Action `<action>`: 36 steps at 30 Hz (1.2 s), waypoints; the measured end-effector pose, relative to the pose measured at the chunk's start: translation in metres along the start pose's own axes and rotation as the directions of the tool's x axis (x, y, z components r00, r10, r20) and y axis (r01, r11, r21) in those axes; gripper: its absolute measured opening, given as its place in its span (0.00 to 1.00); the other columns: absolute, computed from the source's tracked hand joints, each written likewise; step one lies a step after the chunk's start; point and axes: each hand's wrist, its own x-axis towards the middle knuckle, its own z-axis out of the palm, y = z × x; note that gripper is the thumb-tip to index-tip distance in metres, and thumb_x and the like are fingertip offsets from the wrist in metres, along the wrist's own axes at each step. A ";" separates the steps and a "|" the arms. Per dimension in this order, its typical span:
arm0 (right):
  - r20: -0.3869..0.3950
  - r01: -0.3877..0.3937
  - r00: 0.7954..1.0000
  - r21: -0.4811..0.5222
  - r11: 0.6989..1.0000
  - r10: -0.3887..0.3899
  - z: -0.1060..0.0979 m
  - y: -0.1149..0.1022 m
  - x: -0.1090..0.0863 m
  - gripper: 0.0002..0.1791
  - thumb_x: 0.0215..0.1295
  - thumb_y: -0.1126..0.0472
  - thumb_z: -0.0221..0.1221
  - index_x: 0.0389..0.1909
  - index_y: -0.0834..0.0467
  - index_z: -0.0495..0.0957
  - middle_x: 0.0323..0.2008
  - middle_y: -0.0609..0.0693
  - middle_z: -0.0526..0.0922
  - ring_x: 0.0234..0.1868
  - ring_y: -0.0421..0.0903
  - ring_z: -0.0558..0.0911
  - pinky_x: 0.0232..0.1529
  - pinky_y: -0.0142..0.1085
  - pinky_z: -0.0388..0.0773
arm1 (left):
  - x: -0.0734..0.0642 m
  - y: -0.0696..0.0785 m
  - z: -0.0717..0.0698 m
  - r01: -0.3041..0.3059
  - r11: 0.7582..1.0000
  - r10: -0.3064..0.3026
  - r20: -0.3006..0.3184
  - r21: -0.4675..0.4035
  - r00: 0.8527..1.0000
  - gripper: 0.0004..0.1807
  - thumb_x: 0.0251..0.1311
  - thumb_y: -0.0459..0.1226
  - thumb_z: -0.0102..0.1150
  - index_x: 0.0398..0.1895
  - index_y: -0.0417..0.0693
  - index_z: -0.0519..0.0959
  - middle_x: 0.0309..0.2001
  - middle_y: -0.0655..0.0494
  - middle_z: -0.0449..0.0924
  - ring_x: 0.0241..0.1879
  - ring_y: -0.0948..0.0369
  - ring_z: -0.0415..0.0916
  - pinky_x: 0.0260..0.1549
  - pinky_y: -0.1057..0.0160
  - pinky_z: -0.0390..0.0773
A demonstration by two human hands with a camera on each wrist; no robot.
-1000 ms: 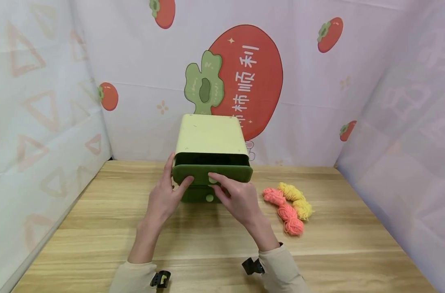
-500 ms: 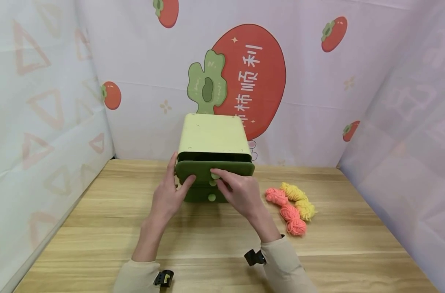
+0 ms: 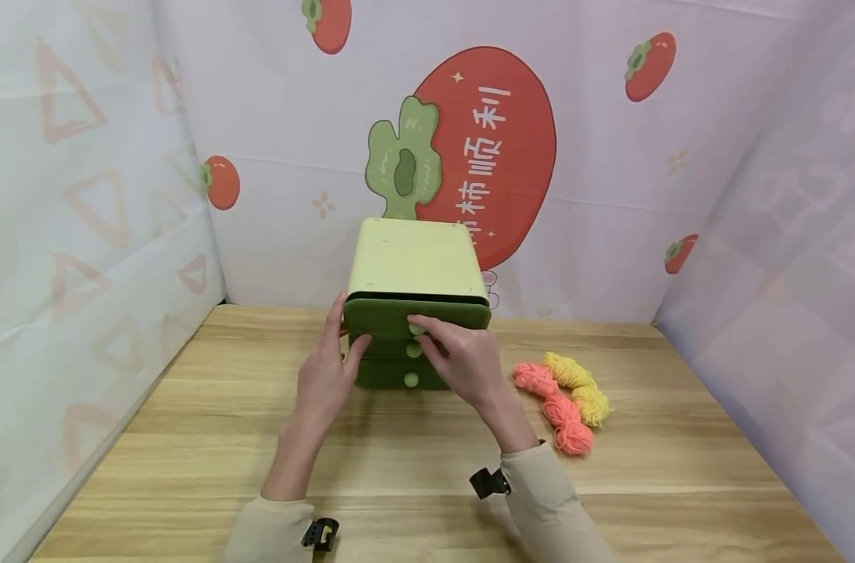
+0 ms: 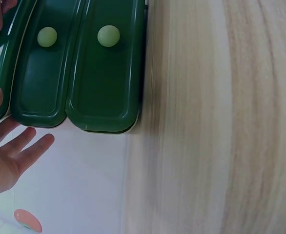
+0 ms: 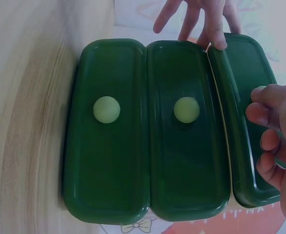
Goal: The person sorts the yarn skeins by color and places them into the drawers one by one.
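Observation:
A small cabinet (image 3: pixel 420 258) with a pale yellow-green shell and three dark green drawers stands at the middle of the table in the head view. Its top drawer (image 3: pixel 378 315) juts out slightly, a thin dark gap showing above its front. My right hand (image 3: pixel 470 363) pinches that drawer's round light green knob (image 3: pixel 416 329) between thumb and fingers. At the cabinet's left side is my left hand (image 3: pixel 325 379), thumb on the top drawer's front and the other fingers spread along the side. In the right wrist view the middle drawer (image 5: pixel 188 161) and bottom drawer (image 5: pixel 109 165) sit closed.
Pink yarn (image 3: pixel 559 410) and yellow yarn (image 3: pixel 581 387) lie on the wooden table (image 3: pixel 667 469) to the right of the cabinet. A printed cloth backdrop (image 3: pixel 294 234) rises behind it, and cloth walls stand at both sides.
The top drawer has slid back into the cabinet, narrowing the gap above it. My right hand moved inward with the knob; my left hand stayed at the side.

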 end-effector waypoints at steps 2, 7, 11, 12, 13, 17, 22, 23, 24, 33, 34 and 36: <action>0.000 -0.006 1.000 0.000 1.000 0.006 0.000 0.001 0.000 0.16 0.62 0.60 0.68 0.51 0.50 0.85 0.23 0.44 0.85 0.17 0.36 0.74 0.17 0.28 0.65 | 0.000 0.001 0.002 0.002 1.000 -0.002 -0.012 0.005 1.000 0.40 0.71 0.48 0.54 0.80 0.64 0.46 0.58 0.39 0.79 0.50 0.42 0.82 0.36 0.41 0.79; -0.013 -0.011 1.000 0.006 1.000 0.011 0.002 0.005 0.000 0.16 0.61 0.59 0.69 0.51 0.50 0.85 0.26 0.45 0.87 0.18 0.36 0.75 0.17 0.29 0.67 | 0.001 0.004 0.004 0.026 1.000 -0.025 -0.027 0.015 0.999 0.37 0.72 0.48 0.53 0.79 0.67 0.47 0.56 0.42 0.81 0.47 0.41 0.83 0.35 0.41 0.79; -0.019 -0.017 1.000 0.014 1.000 0.017 0.004 0.008 0.001 0.16 0.61 0.59 0.69 0.51 0.48 0.85 0.25 0.44 0.86 0.18 0.35 0.74 0.17 0.28 0.65 | 0.001 0.005 0.004 0.039 0.999 -0.038 -0.049 0.025 0.998 0.35 0.74 0.45 0.51 0.79 0.69 0.49 0.54 0.44 0.82 0.41 0.42 0.84 0.30 0.45 0.78; -0.019 -0.020 1.000 0.016 1.000 0.021 0.005 0.008 0.002 0.16 0.61 0.59 0.69 0.51 0.48 0.85 0.24 0.43 0.86 0.18 0.35 0.74 0.17 0.28 0.65 | 0.001 0.005 0.004 0.040 0.999 -0.039 -0.055 0.025 0.998 0.35 0.74 0.44 0.51 0.78 0.70 0.49 0.54 0.44 0.82 0.40 0.43 0.84 0.30 0.46 0.78; -0.018 -0.023 1.000 0.015 1.000 0.023 0.005 0.009 0.002 0.16 0.61 0.58 0.69 0.51 0.48 0.85 0.24 0.43 0.86 0.18 0.35 0.74 0.17 0.28 0.65 | 0.001 0.006 0.004 0.039 0.999 -0.038 -0.058 0.026 0.998 0.35 0.74 0.43 0.52 0.78 0.70 0.49 0.54 0.44 0.82 0.39 0.44 0.84 0.29 0.46 0.78; -0.010 -0.043 0.999 0.029 0.999 0.044 0.007 0.010 0.004 0.15 0.62 0.59 0.69 0.51 0.48 0.85 0.23 0.43 0.85 0.18 0.35 0.74 0.17 0.28 0.66 | 0.000 0.006 0.003 0.033 0.999 -0.032 -0.057 0.011 0.998 0.37 0.73 0.42 0.53 0.79 0.67 0.49 0.54 0.43 0.82 0.39 0.46 0.84 0.30 0.48 0.80; -0.001 -0.072 0.997 0.051 0.996 0.072 0.008 0.012 0.005 0.15 0.63 0.59 0.67 0.51 0.49 0.85 0.23 0.45 0.85 0.19 0.36 0.75 0.18 0.29 0.66 | 0.001 0.005 0.005 0.027 0.999 -0.028 -0.044 -0.022 0.999 0.40 0.71 0.42 0.57 0.80 0.65 0.48 0.55 0.43 0.81 0.49 0.45 0.83 0.36 0.48 0.83; -0.002 -0.075 0.997 0.052 0.996 0.075 0.009 0.012 0.005 0.15 0.63 0.59 0.67 0.52 0.49 0.85 0.23 0.45 0.85 0.18 0.36 0.75 0.18 0.29 0.66 | 0.001 0.005 0.005 0.025 0.999 -0.026 -0.042 -0.026 0.999 0.40 0.71 0.42 0.57 0.80 0.65 0.48 0.55 0.43 0.81 0.52 0.45 0.82 0.38 0.48 0.83; -0.006 -0.074 0.997 0.054 0.996 0.074 0.009 0.013 0.005 0.15 0.63 0.59 0.67 0.52 0.49 0.85 0.23 0.45 0.85 0.18 0.36 0.74 0.17 0.29 0.65 | 0.001 0.005 0.006 0.026 0.999 -0.027 -0.039 -0.029 0.999 0.40 0.71 0.42 0.57 0.80 0.65 0.48 0.55 0.43 0.81 0.53 0.45 0.81 0.38 0.48 0.83; -0.055 -0.002 0.998 0.122 0.992 0.009 0.009 0.012 -0.006 0.20 0.56 0.64 0.72 0.51 0.54 0.85 0.30 0.47 0.89 0.18 0.35 0.73 0.19 0.28 0.68 | 0.000 0.004 0.005 0.031 0.999 -0.032 -0.020 -0.040 0.999 0.43 0.70 0.44 0.58 0.80 0.69 0.45 0.56 0.43 0.80 0.55 0.45 0.80 0.37 0.47 0.82; -0.055 0.008 0.999 0.122 0.992 -0.002 0.009 0.012 -0.007 0.20 0.55 0.64 0.72 0.51 0.54 0.85 0.29 0.47 0.88 0.18 0.35 0.73 0.18 0.28 0.68 | 0.000 0.004 0.004 0.029 0.999 -0.030 -0.017 -0.040 0.999 0.43 0.70 0.44 0.58 0.80 0.68 0.44 0.56 0.43 0.79 0.56 0.45 0.79 0.37 0.47 0.82; -0.047 0.025 0.999 0.122 0.992 -0.019 0.010 0.012 -0.009 0.20 0.54 0.64 0.73 0.50 0.54 0.86 0.27 0.46 0.87 0.17 0.34 0.72 0.17 0.27 0.66 | 0.000 0.004 0.004 0.027 0.999 -0.027 -0.010 -0.042 1.000 0.43 0.70 0.44 0.58 0.80 0.67 0.44 0.58 0.43 0.78 0.57 0.45 0.78 0.38 0.47 0.82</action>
